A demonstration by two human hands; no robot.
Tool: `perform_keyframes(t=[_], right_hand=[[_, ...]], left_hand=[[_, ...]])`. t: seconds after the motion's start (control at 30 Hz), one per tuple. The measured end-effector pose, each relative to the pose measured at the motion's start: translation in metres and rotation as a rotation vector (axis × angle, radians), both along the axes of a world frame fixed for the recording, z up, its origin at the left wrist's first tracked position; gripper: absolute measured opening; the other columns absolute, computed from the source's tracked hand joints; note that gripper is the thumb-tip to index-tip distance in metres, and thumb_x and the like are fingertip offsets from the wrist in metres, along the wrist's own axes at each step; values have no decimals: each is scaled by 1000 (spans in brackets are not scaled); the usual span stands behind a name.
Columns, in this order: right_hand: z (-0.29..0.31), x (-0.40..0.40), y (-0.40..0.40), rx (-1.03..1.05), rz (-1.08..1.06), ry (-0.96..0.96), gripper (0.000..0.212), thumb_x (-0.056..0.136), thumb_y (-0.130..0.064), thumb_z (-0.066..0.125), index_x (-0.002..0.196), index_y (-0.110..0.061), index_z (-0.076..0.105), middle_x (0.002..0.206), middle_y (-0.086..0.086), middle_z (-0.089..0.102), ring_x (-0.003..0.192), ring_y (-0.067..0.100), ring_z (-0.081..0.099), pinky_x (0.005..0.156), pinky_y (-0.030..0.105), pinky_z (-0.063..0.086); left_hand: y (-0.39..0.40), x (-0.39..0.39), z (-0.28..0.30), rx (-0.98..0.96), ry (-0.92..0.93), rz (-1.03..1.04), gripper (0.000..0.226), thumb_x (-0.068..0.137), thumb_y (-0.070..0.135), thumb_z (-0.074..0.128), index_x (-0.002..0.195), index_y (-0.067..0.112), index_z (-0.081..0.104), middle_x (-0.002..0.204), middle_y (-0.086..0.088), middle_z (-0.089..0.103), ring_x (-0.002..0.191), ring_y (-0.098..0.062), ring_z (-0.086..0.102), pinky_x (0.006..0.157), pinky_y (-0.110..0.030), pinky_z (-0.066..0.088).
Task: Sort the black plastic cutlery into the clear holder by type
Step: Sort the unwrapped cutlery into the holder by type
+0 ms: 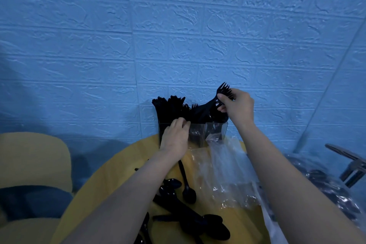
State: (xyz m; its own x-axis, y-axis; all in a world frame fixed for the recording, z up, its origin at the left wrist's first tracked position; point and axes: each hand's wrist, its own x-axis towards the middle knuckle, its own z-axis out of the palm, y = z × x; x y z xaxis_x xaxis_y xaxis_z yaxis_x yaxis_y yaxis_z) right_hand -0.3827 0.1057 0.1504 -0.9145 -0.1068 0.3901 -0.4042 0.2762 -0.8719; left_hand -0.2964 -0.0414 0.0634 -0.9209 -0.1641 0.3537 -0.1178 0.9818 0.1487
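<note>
Here, right hand [236, 108] raised, grip pinching forks [222, 90], left hand [175, 136] curled over clear holder [215, 130] rim.

A blue brick-textured wall [178, 25] is seen behind the grip. Crumpled clear plastic wrap [227, 168] is spread below it on a yellow table [103, 190]; a yellow chair [33, 156] is placed far left.

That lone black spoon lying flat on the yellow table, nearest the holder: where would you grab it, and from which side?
Probably by the slim handle, from above. The spoon lies flat on the yellow table, handle pointing toward the clear holder and bowl toward the person. The handle's middle lies bare, so fingers could pinch its two long edges. The bowl is wider and sits close to other spoons.
</note>
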Motion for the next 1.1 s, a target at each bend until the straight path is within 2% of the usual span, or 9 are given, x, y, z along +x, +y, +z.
perform_keyframes(t=[0.17, 0.27, 0.37, 0.43, 0.6, 0.73, 0.87, 1.0, 1.1], right_hand=[[-3, -4, -3, 33, -23, 50, 4, 89, -17, 65, 87, -13, 67, 68, 8, 65, 42, 2, 57, 59, 29, 55], [-5, -3, -9, 52, -18, 81, 3, 89, -16, 65, 89, -14, 67, 70, 6, 64, 47, 9, 60, 57, 29, 54], [-10, -2, -20, 161, 18, 124, 2, 88, -15, 65, 88, -15, 63, 67, 3, 61, 47, 6, 58, 52, 23, 49], [-16, -3, -27, 265, 52, 119, 4, 88, -15, 65, 90, -14, 63, 64, 7, 63, 45, 4, 56, 48, 18, 46], [-16, -4, -37, 403, 123, 135, 7, 88, -15, 64, 93, -11, 66, 62, 9, 63, 50, 13, 59, 55, 24, 47], [-11, -3, -30, 328, 110, 132, 2, 88, -15, 64, 88, -13, 64, 67, 7, 65, 53, 7, 61, 52, 16, 46], [-11, -3, -31, 430, 148, 164, 3, 86, -17, 65, 83, -16, 64, 75, 8, 68, 71, 20, 66, 68, 30, 51], [-10, -5, -37, 610, 215, 165, 15, 89, -22, 63, 99, -13, 68, 87, 1, 60, 83, 17, 53, 70, 24, 38], [-3, -5, -37, 563, 183, 163, 14, 88, -22, 63, 92, -9, 67, 79, 3, 60, 80, 19, 54, 65, 25, 35]], left_hand=[[-1, -3, 1, -13, 8, -7, 60, 91, 4, 48, 147, 14, 28, 141, -4, 31, 129, -20, 31, 98, -31, 37], [-3, -2, 0, 8, 21, -11, 60, 90, 4, 48, 147, 15, 29, 140, -4, 31, 129, -20, 31, 98, -31, 37], [-4, -2, -2, 29, 36, -17, 59, 91, 5, 46, 146, 16, 30, 139, -3, 32, 129, -20, 31, 99, -31, 38], [-3, -3, -2, 41, 37, -21, 58, 91, 6, 46, 146, 16, 30, 139, -3, 32, 128, -20, 31, 98, -31, 37], [-3, -3, -1, 74, 35, -21, 58, 91, 8, 50, 145, 16, 32, 137, -4, 33, 125, -21, 32, 98, -33, 38], [-4, -3, -1, 71, 21, -22, 60, 90, 7, 51, 146, 16, 31, 137, -4, 33, 125, -21, 32, 98, -34, 39], [-5, -3, -1, 81, 24, -27, 59, 90, 8, 49, 146, 16, 31, 137, -4, 33, 126, -22, 32, 99, -34, 38], [-5, -2, 0, 86, 20, -32, 57, 91, 10, 48, 146, 16, 32, 138, -5, 34, 127, -22, 32, 97, -33, 38], [-7, -1, 1, 81, 5, -41, 58, 91, 10, 49, 146, 16, 31, 138, -4, 34, 127, -22, 32, 99, -34, 38]])
